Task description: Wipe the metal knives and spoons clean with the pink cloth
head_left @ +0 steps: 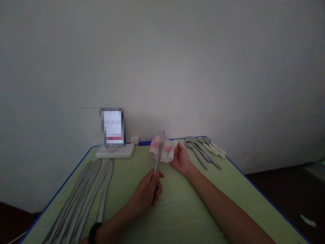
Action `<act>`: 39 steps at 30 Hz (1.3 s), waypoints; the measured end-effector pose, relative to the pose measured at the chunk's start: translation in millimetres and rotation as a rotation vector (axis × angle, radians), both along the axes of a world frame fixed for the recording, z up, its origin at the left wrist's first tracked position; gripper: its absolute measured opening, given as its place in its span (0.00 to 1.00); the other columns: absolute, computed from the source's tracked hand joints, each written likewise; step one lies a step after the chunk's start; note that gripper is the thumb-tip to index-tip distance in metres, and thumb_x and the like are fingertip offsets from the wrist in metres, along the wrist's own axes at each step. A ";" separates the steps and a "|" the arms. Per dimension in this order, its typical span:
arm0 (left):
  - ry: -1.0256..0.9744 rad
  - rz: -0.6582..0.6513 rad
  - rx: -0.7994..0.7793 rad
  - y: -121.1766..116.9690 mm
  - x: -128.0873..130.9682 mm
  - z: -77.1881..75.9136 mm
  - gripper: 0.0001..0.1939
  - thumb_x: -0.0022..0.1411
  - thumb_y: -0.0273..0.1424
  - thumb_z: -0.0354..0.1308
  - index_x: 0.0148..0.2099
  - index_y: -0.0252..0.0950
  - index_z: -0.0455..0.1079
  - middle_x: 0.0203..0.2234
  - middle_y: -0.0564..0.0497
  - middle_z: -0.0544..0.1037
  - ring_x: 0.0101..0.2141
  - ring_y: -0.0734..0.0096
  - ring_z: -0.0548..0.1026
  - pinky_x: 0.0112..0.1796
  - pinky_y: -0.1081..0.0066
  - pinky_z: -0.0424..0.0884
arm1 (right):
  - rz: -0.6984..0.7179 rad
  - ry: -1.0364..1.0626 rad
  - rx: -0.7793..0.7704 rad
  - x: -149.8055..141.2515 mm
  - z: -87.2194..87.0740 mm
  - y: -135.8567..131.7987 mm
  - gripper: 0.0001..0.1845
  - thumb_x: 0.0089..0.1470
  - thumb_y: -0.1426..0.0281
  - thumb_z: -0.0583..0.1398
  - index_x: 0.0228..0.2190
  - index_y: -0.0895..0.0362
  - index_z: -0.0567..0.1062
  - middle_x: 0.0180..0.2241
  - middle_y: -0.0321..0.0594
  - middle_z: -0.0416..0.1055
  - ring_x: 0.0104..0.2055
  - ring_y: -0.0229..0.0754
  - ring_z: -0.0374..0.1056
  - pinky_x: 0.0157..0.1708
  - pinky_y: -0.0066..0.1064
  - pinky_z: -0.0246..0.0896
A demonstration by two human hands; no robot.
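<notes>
My left hand is closed around the handle of a metal table knife, its blade pointing up and away from me. Behind the blade is a pink and white cloth. My right hand grips this cloth from its right side; the fingers are partly hidden under it. The blade lies in front of the cloth, but whether they touch I cannot tell. To the left, several table knives lie side by side, handles toward me, near the dark band on my left wrist.
A lit, blurred screen stands on a white base at the back left, beside a small white block. Several spoons, some white-handled, lie back right. The green table has a blue edge and meets the wall.
</notes>
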State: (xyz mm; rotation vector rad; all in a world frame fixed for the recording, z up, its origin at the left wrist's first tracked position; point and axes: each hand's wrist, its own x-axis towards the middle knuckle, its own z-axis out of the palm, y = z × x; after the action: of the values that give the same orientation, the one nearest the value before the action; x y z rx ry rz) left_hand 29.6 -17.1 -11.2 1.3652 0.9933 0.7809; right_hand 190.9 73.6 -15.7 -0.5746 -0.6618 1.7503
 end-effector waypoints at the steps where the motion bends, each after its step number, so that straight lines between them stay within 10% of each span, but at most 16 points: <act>1: 0.007 -0.004 -0.001 0.0 -0.1 0.0 0.18 0.62 0.45 0.40 0.40 0.36 0.59 0.14 0.63 0.60 0.10 0.81 0.56 0.12 0.79 0.52 | -0.004 0.000 -0.002 -1.1 -0.3 0.0 0.19 0.55 0.61 0.48 0.37 0.59 0.72 0.35 0.44 0.76 0.41 0.44 0.70 0.44 0.39 0.61; 14: 0.200 -0.089 0.094 -3.3 0.0 5.0 0.18 0.64 0.42 0.38 0.41 0.34 0.61 0.13 0.62 0.62 0.12 0.78 0.58 0.15 0.77 0.56 | -0.037 -0.177 0.047 -9.2 0.6 -12.5 0.10 0.40 0.67 0.66 0.25 0.59 0.74 0.21 0.31 0.69 0.22 0.31 0.60 0.27 0.24 0.57; 25: 0.246 -0.124 0.118 -4.9 -0.4 7.5 0.15 0.64 0.40 0.39 0.35 0.37 0.61 0.11 0.63 0.59 0.12 0.78 0.58 0.16 0.78 0.55 | -0.242 -0.104 0.014 -7.3 -11.5 0.1 0.14 0.44 0.62 0.64 0.29 0.58 0.72 0.26 0.36 0.73 0.29 0.38 0.68 0.33 0.32 0.63; 39: 0.054 -0.036 -0.006 -3.9 -0.5 6.5 0.17 0.62 0.45 0.40 0.38 0.37 0.59 0.11 0.65 0.56 0.09 0.81 0.54 0.12 0.80 0.53 | 0.065 -0.055 0.024 -5.8 13.3 -14.0 0.28 0.53 0.50 0.48 0.39 0.59 0.72 0.35 0.45 0.76 0.40 0.46 0.71 0.43 0.40 0.64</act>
State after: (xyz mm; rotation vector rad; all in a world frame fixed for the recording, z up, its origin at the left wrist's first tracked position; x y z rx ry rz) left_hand 29.1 -21.0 -4.7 1.4017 1.0095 0.7174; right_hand 185.1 59.6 -2.4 -0.5922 -0.7463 1.7901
